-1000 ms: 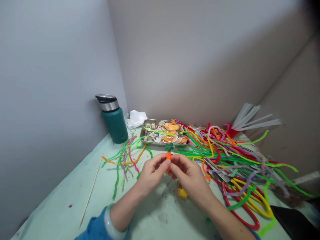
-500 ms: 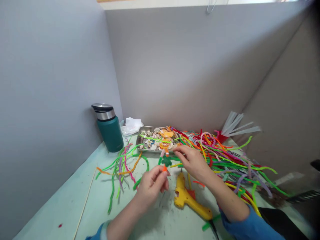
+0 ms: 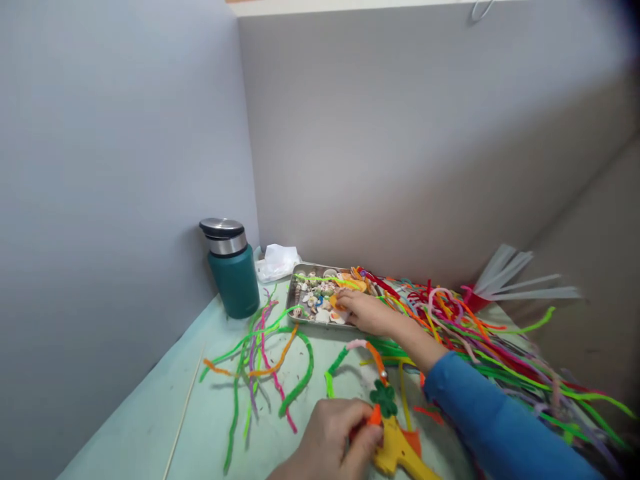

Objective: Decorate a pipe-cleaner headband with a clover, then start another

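My left hand point(image 3: 333, 443) is low in the view, its fingers pinched on a small orange and green pipe-cleaner piece point(image 3: 381, 400) with a green flower-like top. It hovers just left of a yellow glue gun point(image 3: 400, 453) lying on the table. My right hand point(image 3: 363, 310), in a blue sleeve, reaches forward into a metal tray point(image 3: 300, 283) of shells and small bits, fingers curled over the contents. Whether those fingers hold anything is hidden.
A teal flask point(image 3: 233, 270) with a steel lid stands at the back left by the wall. White crumpled paper point(image 3: 276, 261) lies behind the tray. Several coloured pipe cleaners point(image 3: 475, 333) cover the right side; loose ones point(image 3: 260, 353) and a thin wooden stick point(image 3: 183, 413) lie left.
My right hand let go of the pipe-cleaner piece and reached forward into the tray. My left hand, still pinching the piece, dropped toward the glue gun. The view shifted left.
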`<state>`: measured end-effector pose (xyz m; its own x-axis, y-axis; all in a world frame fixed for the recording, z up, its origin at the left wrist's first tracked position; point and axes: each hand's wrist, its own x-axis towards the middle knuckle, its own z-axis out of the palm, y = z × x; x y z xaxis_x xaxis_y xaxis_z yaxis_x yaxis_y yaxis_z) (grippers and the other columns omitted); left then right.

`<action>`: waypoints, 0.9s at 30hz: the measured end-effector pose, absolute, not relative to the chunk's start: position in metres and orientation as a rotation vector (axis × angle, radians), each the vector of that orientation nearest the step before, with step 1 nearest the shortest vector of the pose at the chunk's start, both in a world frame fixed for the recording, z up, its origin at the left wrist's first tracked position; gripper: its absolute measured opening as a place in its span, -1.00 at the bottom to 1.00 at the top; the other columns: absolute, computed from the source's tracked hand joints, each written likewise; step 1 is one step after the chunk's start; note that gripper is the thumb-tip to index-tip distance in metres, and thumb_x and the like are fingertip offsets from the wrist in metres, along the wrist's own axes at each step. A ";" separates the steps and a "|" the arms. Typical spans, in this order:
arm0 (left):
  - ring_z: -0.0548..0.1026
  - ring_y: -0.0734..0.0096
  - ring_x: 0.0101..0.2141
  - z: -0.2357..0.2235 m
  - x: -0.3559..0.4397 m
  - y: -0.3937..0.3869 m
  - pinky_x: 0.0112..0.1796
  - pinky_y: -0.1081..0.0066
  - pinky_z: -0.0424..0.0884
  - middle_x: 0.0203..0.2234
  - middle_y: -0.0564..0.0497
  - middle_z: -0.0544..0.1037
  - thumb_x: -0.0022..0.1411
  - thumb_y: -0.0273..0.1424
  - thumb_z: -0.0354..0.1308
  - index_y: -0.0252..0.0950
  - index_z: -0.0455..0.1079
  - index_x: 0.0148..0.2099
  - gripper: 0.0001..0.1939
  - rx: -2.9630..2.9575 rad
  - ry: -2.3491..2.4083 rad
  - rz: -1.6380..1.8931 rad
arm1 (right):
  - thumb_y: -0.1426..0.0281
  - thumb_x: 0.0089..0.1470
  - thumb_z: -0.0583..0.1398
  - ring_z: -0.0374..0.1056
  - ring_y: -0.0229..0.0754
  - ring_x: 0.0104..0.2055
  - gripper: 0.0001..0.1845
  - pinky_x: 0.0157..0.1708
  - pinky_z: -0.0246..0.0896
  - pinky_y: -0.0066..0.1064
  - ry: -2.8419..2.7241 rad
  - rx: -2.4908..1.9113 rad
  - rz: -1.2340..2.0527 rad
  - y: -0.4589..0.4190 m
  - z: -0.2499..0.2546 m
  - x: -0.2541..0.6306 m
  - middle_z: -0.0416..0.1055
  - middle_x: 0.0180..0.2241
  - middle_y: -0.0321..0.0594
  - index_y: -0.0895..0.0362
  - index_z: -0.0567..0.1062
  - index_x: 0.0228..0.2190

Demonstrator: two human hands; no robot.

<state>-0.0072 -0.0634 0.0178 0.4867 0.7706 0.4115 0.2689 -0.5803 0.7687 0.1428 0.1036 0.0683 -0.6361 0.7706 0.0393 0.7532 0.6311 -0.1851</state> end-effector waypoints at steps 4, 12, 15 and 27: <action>0.35 0.51 -0.57 0.010 -0.004 -0.059 -0.51 0.51 0.15 -0.64 0.01 0.41 0.20 -0.39 -0.07 -0.33 0.28 -0.47 -0.77 2.169 0.837 1.055 | 0.43 0.03 0.14 0.21 -0.07 -0.03 -0.82 -0.09 0.07 -0.36 -2.673 -1.332 0.113 0.128 0.064 0.133 0.37 -0.15 -0.02 0.19 0.49 -0.30; 0.37 0.54 -0.63 0.003 -0.003 -0.052 -0.58 0.52 0.15 -0.69 0.01 0.44 0.25 -0.30 -0.09 -0.33 0.33 -0.49 -0.66 2.271 0.824 1.126 | 0.35 0.09 0.10 0.32 -0.18 -0.13 -0.72 -0.15 0.13 -0.47 -2.591 -1.316 0.269 0.171 0.078 0.102 0.45 -0.15 -0.17 0.15 0.48 -0.18; 0.41 0.53 -0.61 0.001 -0.005 -0.051 -0.56 0.53 0.18 -0.68 0.00 0.47 0.28 -0.26 -0.12 -0.33 0.36 -0.47 -0.62 2.266 0.813 1.177 | 0.35 0.09 0.07 0.37 -0.24 -0.23 -0.71 -0.26 0.17 -0.52 -2.627 -1.277 0.403 0.164 0.093 0.115 0.49 -0.21 -0.23 0.15 0.50 -0.19; 0.37 0.56 -0.64 0.014 -0.006 -0.051 -0.58 0.54 0.17 -0.71 0.01 0.44 0.30 -0.26 -0.15 -0.34 0.39 -0.46 -0.58 2.286 0.817 1.153 | 0.51 0.07 0.01 0.33 -0.21 -0.12 -0.63 -0.17 0.15 -0.49 -2.664 -1.215 0.571 0.148 0.078 0.115 0.46 -0.12 -0.19 0.14 0.49 -0.14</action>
<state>-0.0057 -0.0512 0.0136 0.4753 0.6791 0.5594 0.3031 -0.7232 0.6205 0.1153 0.1477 0.0785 -0.6575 0.7533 -0.0138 0.6928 0.5973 -0.4039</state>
